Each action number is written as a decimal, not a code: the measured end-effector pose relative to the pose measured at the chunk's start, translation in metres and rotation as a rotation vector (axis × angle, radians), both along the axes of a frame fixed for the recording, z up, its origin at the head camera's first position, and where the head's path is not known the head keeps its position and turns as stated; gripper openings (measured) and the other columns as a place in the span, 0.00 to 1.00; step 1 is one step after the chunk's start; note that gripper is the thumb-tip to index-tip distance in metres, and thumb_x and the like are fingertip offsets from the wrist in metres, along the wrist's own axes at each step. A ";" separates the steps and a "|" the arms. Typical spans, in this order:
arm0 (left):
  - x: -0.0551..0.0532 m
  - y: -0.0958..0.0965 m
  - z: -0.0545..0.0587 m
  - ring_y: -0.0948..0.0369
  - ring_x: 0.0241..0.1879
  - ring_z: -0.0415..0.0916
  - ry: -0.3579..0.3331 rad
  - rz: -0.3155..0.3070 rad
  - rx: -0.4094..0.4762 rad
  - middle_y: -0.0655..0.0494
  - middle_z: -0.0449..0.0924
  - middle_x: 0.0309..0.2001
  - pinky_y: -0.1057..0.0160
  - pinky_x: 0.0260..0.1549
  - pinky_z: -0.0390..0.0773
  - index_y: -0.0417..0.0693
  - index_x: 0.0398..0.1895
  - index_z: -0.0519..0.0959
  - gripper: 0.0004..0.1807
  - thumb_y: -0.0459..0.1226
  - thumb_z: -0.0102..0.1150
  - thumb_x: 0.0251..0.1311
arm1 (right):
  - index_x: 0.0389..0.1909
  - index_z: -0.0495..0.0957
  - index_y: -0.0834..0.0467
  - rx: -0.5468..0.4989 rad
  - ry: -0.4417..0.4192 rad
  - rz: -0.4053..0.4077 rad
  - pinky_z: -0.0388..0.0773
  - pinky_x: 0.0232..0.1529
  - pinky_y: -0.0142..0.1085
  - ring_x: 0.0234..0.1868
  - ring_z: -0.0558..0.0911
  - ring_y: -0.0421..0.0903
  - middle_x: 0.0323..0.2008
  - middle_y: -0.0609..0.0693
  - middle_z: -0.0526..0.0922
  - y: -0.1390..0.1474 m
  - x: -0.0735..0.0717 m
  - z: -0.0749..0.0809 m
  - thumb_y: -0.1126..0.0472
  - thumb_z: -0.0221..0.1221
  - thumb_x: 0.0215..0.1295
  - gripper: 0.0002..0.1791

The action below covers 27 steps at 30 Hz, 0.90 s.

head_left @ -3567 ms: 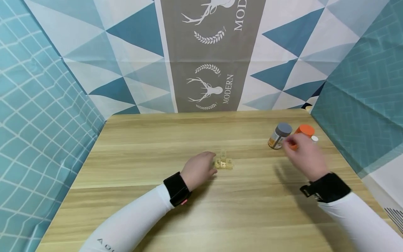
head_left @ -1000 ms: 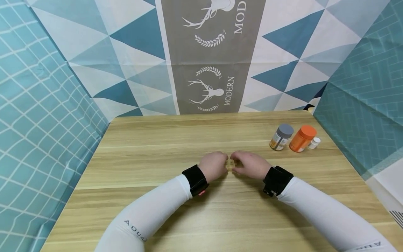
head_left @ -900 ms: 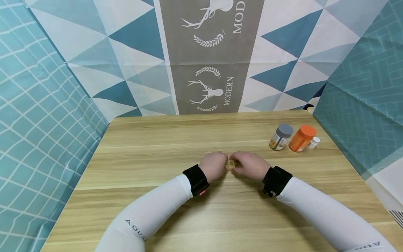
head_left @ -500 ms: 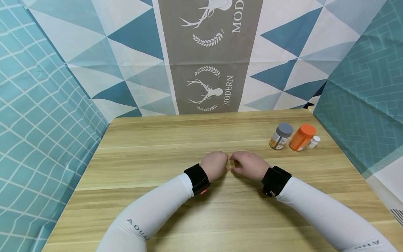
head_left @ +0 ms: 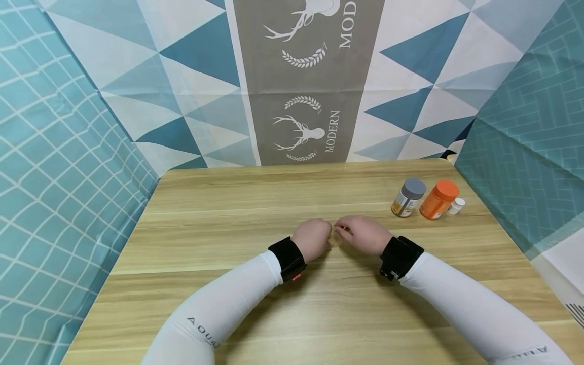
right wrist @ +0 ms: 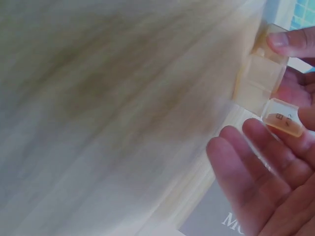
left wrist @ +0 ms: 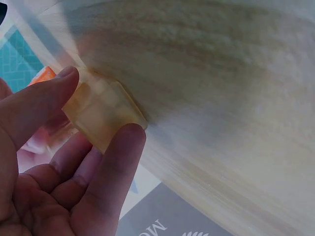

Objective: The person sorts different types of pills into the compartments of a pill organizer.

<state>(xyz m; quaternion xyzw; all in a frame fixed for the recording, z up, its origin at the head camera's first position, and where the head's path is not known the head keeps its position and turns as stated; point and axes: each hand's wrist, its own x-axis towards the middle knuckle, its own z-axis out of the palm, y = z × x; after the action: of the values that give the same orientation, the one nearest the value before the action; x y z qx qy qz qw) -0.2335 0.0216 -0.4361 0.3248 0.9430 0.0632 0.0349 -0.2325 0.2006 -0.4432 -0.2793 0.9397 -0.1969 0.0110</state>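
Observation:
A small translucent yellow pill box (head_left: 334, 239) is held just above or on the wooden table, between the two hands. My left hand (head_left: 312, 239) grips its left end, thumb on one side and fingers on the other. In the left wrist view, pale shapes show through the wall of the pill box (left wrist: 98, 110). My right hand (head_left: 365, 234) is at the other end, with thumb and index finger at a flipped-up lid (right wrist: 284, 117) that bears printed marks. They pinch this lid, while the other right fingers (right wrist: 231, 162) extend past it. The head view hides most of the box.
Toward the back right of the wooden table (head_left: 228, 203) stand a grey-capped bottle (head_left: 404, 204), an orange bottle (head_left: 435, 204) and a small white bottle (head_left: 455, 206). A patterned cloth wall (head_left: 301, 76) rises behind the table, with blue cloth (head_left: 59, 152) at the left.
The right hand came from the bottles to the pill box, and the left hand shifted right with it. Over the last half second, the right fingers rose slightly and drew together at the lid.

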 end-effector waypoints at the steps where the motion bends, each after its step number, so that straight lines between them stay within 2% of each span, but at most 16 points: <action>1: 0.000 0.000 0.001 0.66 0.21 0.71 0.000 0.000 -0.005 0.63 0.75 0.21 0.66 0.24 0.77 0.51 0.23 0.75 0.12 0.42 0.70 0.54 | 0.39 0.83 0.57 -0.006 -0.010 -0.020 0.77 0.35 0.40 0.30 0.76 0.38 0.30 0.45 0.82 -0.001 -0.002 0.000 0.59 0.53 0.72 0.11; 9: 0.002 -0.001 0.001 0.65 0.22 0.73 0.024 -0.008 -0.014 0.61 0.77 0.21 0.66 0.26 0.78 0.49 0.26 0.76 0.11 0.43 0.70 0.54 | 0.38 0.83 0.57 0.023 -0.075 -0.146 0.72 0.31 0.38 0.24 0.73 0.41 0.25 0.46 0.79 -0.011 -0.018 0.001 0.57 0.53 0.73 0.11; 18: 0.003 0.003 0.000 0.66 0.22 0.70 0.030 -0.037 0.005 0.62 0.75 0.21 0.66 0.24 0.76 0.50 0.27 0.76 0.09 0.39 0.68 0.54 | 0.34 0.79 0.57 0.087 -0.179 -0.211 0.68 0.23 0.34 0.21 0.72 0.42 0.23 0.48 0.79 -0.012 -0.020 0.002 0.55 0.56 0.69 0.10; 22: 0.004 0.003 0.001 0.65 0.22 0.69 0.026 -0.035 0.026 0.62 0.74 0.20 0.66 0.23 0.75 0.50 0.28 0.76 0.06 0.35 0.66 0.54 | 0.34 0.77 0.57 0.076 -0.196 -0.227 0.68 0.25 0.34 0.21 0.72 0.42 0.23 0.48 0.78 -0.013 -0.022 0.000 0.55 0.56 0.70 0.10; 27: 0.006 0.001 0.001 0.65 0.22 0.68 0.021 -0.027 0.038 0.62 0.72 0.20 0.67 0.23 0.74 0.49 0.26 0.74 0.07 0.33 0.64 0.55 | 0.37 0.77 0.59 0.045 -0.229 -0.241 0.70 0.30 0.37 0.24 0.73 0.44 0.28 0.51 0.81 -0.015 -0.023 0.000 0.55 0.55 0.70 0.11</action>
<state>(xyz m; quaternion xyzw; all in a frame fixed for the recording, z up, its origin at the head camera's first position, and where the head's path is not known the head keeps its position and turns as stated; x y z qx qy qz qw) -0.2275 0.0226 -0.4355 0.3385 0.9376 0.0773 0.0197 -0.2551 0.1861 -0.4436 -0.1402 0.9632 -0.2061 0.1007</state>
